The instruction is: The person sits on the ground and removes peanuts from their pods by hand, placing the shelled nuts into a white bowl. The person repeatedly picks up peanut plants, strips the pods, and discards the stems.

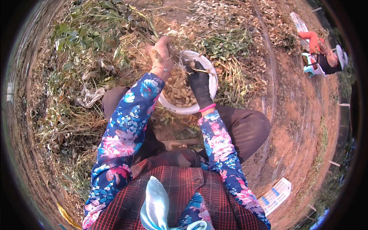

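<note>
My bare left hand (pixel 162 56) grips the stems of an uprooted peanut plant (pixel 151 27), whose leafy tops fan out to the upper left. Its roots and a few pods (pixel 184 59) hang over the rim of a white bucket (pixel 213 83). My right hand (pixel 199 83), in a black glove, reaches over the bucket with its fingers curled at these roots; the fingertips are partly hidden. Many peanuts in their shells (pixel 179 90) lie inside the bucket, which stands between my bent knees.
Heaps of pulled peanut plants (pixel 227 43) lie beyond the bucket and along the left (pixel 74 115). Crumpled plastic film (pixel 92 96) rests among the left plants. A person (pixel 323 57) sits at the far right. A white printed box (pixel 274 197) lies on bare soil, lower right.
</note>
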Tool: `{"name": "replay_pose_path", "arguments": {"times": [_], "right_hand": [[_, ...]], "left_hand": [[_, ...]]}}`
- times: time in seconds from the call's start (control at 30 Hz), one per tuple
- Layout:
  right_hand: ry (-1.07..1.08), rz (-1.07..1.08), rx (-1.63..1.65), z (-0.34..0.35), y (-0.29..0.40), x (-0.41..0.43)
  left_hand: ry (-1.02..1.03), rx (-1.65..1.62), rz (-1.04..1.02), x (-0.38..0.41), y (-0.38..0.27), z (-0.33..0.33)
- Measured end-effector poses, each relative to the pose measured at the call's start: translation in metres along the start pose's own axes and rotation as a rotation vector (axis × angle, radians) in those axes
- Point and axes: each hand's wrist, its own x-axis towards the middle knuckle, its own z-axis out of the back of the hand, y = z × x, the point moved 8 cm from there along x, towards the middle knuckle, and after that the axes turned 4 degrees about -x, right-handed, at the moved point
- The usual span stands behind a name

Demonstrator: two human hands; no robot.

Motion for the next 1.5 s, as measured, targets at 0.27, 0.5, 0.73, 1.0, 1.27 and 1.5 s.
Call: {"name": "replay_pose_path", "arguments": {"times": [0.27, 0.5, 0.73, 1.0, 1.27, 1.5], "right_hand": [[0.118, -0.115, -0.022, 0.002, -0.002, -0.007], [-0.195, 0.276, -0.213, 0.011, 0.016, -0.024], [-0.227, 0.261, -0.16, 0.008, 0.026, -0.045], [-0.006, -0.438, 0.315, -0.009, -0.031, -0.08], [-0.035, -0.255, 0.559, -0.004, -0.03, -0.052], [-0.008, -0.219, 0.744, -0.013, -0.023, -0.028]], "left_hand": [[0.055, 0.032, 0.022, -0.01, -0.005, -0.01], [0.032, 0.058, 0.022, -0.001, 0.009, -0.005], [0.01, 0.061, -0.031, 0.006, 0.012, 0.001], [0.066, 0.104, -0.149, 0.022, -0.012, -0.001], [0.009, 0.039, -0.047, 0.012, -0.011, -0.006], [0.007, 0.07, -0.02, 0.012, 0.006, 0.0]]}}
